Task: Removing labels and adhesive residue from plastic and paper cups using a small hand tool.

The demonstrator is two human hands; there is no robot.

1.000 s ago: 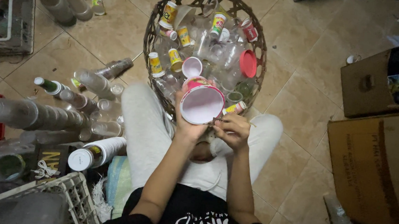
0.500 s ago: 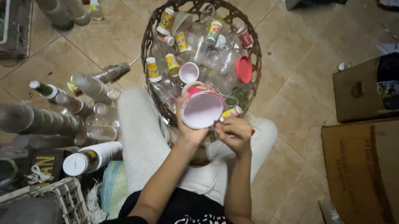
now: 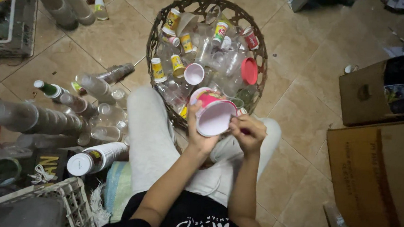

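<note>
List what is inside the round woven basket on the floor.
The woven basket holds clear plastic cups, yellow-labelled cups, a white-lined cup and a red lid. The pink cup in the hands hides its near side.

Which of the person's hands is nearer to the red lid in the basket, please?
Right. The right hand sits below the red lid; the left hand, holding the pink cup, is farther left.

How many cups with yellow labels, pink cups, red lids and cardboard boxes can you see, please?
Yellow-label cups: 4
Pink cups: 2
Red lids: 1
Cardboard boxes: 2
Total: 9
</note>
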